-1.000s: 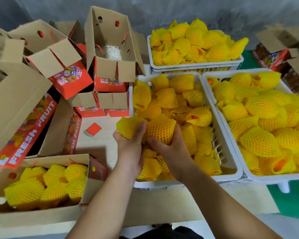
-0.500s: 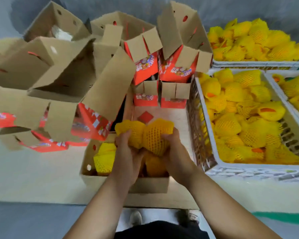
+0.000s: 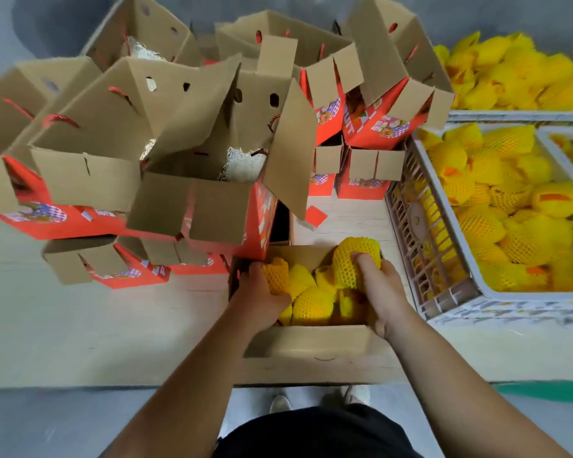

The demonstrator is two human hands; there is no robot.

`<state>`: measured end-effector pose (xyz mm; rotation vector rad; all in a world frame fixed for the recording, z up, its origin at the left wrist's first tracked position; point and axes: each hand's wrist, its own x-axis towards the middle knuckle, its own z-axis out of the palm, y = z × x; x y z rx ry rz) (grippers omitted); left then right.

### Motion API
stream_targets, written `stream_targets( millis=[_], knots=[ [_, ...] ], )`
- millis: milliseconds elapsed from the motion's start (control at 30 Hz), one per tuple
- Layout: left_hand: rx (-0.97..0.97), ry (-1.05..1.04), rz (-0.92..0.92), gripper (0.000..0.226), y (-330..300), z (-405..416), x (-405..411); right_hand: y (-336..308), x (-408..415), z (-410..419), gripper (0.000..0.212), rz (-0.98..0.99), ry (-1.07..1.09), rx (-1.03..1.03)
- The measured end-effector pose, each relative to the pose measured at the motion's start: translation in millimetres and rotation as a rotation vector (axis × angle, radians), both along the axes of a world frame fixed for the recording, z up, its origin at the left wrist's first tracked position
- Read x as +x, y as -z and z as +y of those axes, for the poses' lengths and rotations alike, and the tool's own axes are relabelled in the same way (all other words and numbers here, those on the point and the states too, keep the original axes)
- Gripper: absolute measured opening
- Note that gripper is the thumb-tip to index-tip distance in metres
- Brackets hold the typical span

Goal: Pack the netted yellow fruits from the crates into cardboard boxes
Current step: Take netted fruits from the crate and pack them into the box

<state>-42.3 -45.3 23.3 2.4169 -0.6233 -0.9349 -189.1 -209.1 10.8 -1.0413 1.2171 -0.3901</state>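
Boxes (image 3: 166, 133), a heap of empty open cardboard ones with red printed sides, fill the left and top of the head view, flaps up, some tilted onto each other. White foam netting (image 3: 244, 165) lies inside one near the middle of the heap. Small red card (image 3: 315, 215) sits on the pale tabletop (image 3: 80, 325) just behind the box being packed.

Open packing box (image 3: 311, 340) sits centre, at the table's near edge, already holding several netted yellow fruits (image 3: 311, 305). Left hand (image 3: 262, 292) is down at the box's left side, fingers curled round a netted fruit (image 3: 278, 276), gripping it low among the others. Right hand (image 3: 374, 285) is at the box's right side, fingers curled over the top of a second netted fruit (image 3: 353, 259), which stands higher, at the far right corner, above the box rim. Both forearms come in from the bottom edge.

White slatted crate (image 3: 444, 292) stands just right of the packing box, touching or nearly touching it, cannot tell which, and is piled with netted yellow fruit. A second crate (image 3: 563, 140) is partly in view at the right edge, a third crate (image 3: 516, 115) behind, both full of the same fruit. Green floor strip (image 3: 543, 391) shows lower right; shoes (image 3: 280, 404) are visible under the table edge.
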Motion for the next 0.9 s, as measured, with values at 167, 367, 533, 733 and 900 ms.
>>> stream_targets(
  millis=[167, 367, 533, 733, 900],
  knots=[
    [0.176, 0.23, -0.15, 0.075, -3, -6, -1, -8, 1, 11, 0.048, 0.109, -0.149, -0.242],
    [0.258, 0.345, -0.686, 0.066, -5, 8, -3, -11, 38, 34, 0.063, 0.289, -0.575, -0.434],
    [0.263, 0.234, -0.708, 0.073, 11, 14, -2, 4, 53, 43, 0.087, 0.781, -0.823, -0.573],
    [0.159, 0.139, -0.523, 0.058, 6, 13, 5, -2, 36, 31, 0.073, 0.593, -0.769, -0.722],
    [-0.408, 0.036, -0.44, 0.029, -7, 20, 8, -2, 17, 12, 0.039, 0.448, -0.697, -0.708]
  ],
)
